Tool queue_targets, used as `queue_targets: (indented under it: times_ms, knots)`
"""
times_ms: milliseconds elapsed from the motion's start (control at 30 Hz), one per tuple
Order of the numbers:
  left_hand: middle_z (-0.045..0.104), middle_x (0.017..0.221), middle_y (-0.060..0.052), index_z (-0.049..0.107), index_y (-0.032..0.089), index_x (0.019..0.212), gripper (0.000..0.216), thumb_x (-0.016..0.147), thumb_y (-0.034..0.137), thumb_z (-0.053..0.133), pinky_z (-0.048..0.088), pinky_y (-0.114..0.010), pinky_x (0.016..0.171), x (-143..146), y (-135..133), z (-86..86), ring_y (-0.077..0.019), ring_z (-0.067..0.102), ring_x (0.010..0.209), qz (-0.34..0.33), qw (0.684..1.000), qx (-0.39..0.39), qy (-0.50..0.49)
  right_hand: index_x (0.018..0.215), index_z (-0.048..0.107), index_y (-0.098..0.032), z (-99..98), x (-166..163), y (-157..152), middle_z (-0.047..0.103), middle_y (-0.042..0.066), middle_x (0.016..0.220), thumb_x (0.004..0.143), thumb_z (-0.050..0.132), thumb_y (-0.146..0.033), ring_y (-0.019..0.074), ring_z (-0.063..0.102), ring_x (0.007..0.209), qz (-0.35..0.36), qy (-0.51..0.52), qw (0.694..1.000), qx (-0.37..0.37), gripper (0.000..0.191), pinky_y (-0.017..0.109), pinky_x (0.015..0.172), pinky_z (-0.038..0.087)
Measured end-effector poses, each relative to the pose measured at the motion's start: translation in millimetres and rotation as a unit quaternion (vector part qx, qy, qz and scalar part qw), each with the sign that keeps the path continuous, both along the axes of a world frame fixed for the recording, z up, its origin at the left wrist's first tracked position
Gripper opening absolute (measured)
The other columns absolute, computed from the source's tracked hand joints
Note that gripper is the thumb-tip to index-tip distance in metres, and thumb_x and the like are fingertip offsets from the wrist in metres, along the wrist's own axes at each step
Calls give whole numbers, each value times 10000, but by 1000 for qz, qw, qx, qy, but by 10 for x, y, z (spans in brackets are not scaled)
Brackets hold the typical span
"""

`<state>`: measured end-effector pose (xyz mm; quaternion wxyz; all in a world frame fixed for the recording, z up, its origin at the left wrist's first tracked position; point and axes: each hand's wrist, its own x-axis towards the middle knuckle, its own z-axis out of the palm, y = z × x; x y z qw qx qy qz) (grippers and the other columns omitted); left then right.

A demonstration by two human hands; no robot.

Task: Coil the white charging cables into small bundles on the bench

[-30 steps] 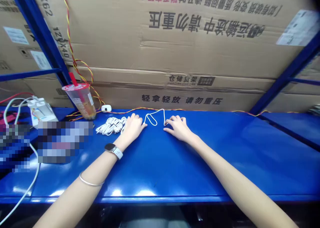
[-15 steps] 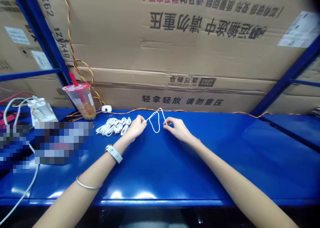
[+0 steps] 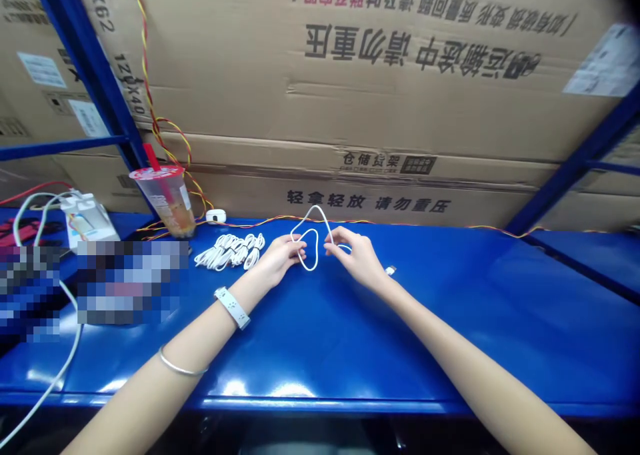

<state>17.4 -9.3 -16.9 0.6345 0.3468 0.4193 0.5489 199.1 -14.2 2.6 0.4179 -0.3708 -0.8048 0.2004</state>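
A thin white cable hangs in loops between my two hands above the blue shelf. My left hand pinches one side of it, thumb and fingers together around the loop. In my right hand the cable is held between thumb and forefinger, and a short length of it curves out behind the fingers. A white cable plug lies on the blue surface just past my right wrist. Left of my left hand sit several coiled white cables, bundled side by side.
A drink cup with a red straw stands at the back left, near a small white case. Further left is a white box-shaped device with cables. Red and yellow twisted wires run along the back, before cardboard boxes.
My left hand has shifted slightly along the cable, and the loop between the hands has opened wider. The plug beyond my right wrist has come into view. The camera has moved a little.
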Motion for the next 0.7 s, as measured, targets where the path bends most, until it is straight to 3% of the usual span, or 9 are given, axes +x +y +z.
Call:
queue_targets:
  times_ms: [100,233,367,467,567,633,700]
  knots:
    - [527,621,15,598,90,818,50,777,116,612,440,-235,578,-63,78,-22,-60,481,508,4,1000,0,-8,877,567,-180,5,35,27,670,3,687,867,503,-257,154,646,688,-48,10,999,2,101,272,743,455]
    - [536,652,8,592,110,746,102,799,192,623,404,-224,543,-143,134,16,-59,476,523,18,1000,8,-22,924,577,-184,-9,80,69,665,-4,619,895,446,-292,159,630,619,-96,-11,995,-22,173,268,669,449]
    - [655,973,-76,634,133,861,97,780,182,653,478,-295,742,-194,80,114,-156,619,837,-41,997,62,-32,1078,546,-190,-32,106,82,636,-19,558,892,441,-319,156,597,504,-104,-41,990,-83,250,254,556,449]
    - [585,1260,-125,628,144,940,170,823,268,629,451,-375,912,-184,-11,178,-236,571,1104,-136,984,110,-32,1218,475,-207,-27,100,62,632,-30,598,899,439,-353,142,586,466,-82,-35,992,-94,353,254,551,469]
    - [589,1266,-145,597,155,940,187,841,313,612,420,-410,975,-128,-95,216,-251,562,1149,-187,975,119,-29,1304,411,-224,4,77,31,638,-27,663,904,442,-392,137,596,491,-59,-11,994,-88,434,258,570,483]
    - [630,1197,-153,572,158,922,179,845,315,608,423,-422,974,-84,-122,224,-247,596,1106,-197,973,119,-36,1228,483,-216,27,62,14,633,-17,672,913,424,-407,136,593,513,-47,9,996,-75,372,258,577,483]
    - [658,1132,-159,546,156,896,160,854,302,595,442,-429,952,-52,-123,217,-243,628,1051,-192,972,125,-53,1022,584,-197,42,52,5,629,-4,661,927,396,-393,134,587,535,-44,16,998,-50,288,256,593,474]
